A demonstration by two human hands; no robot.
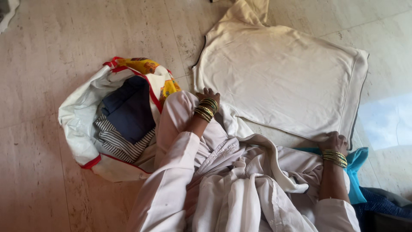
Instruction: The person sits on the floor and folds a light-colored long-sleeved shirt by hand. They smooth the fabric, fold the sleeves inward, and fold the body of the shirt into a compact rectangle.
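Head view: both hands, left hand (209, 95) and right hand (334, 141), press flat, unclenched, on the cream garment's (279, 73) near edge; fingers partly hidden.

Floor (51, 56): pale beige stone tiles, faintly veined and mottled, laid in large slabs with thin straight joints running across and along the view. Surface matt, slightly scuffed. Light: soft daylight overall; 1 brighter bluish-white patch (388, 120) falls on the tiles at the right edge. Upper left corner: a sliver of pale grey-white material (6, 13), too little visible to identify. No walls, furniture or windows within sight.
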